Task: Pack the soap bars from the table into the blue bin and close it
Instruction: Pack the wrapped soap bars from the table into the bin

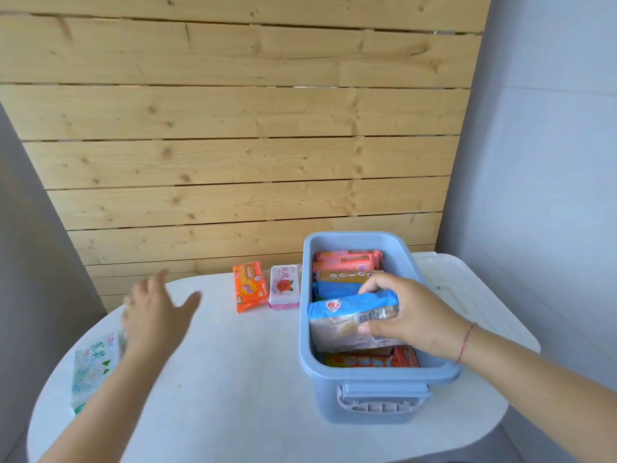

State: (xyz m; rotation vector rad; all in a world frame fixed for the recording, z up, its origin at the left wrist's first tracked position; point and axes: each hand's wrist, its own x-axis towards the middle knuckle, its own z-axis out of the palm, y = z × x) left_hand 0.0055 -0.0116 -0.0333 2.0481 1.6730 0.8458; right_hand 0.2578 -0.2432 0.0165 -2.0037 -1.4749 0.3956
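Observation:
The blue bin (305,349) stands open on the right half of the white table, with several wrapped soap bars packed inside. My right hand (414,315) is over the bin and grips a blue-and-clear wrapped soap bar (347,315) held on edge among the others. My left hand (157,312) hovers with fingers spread above the table's left side, holding nothing. An orange soap bar (249,286) and a white-pink rose soap bar (284,287) lie side by side just left of the bin. A white-green soap bar (93,365) lies at the table's left edge, partly under my left forearm.
The bin's white lid (460,289) lies flat on the table behind and to the right of the bin. A wooden plank wall rises behind the round white table (233,396). Grey walls close in on both sides.

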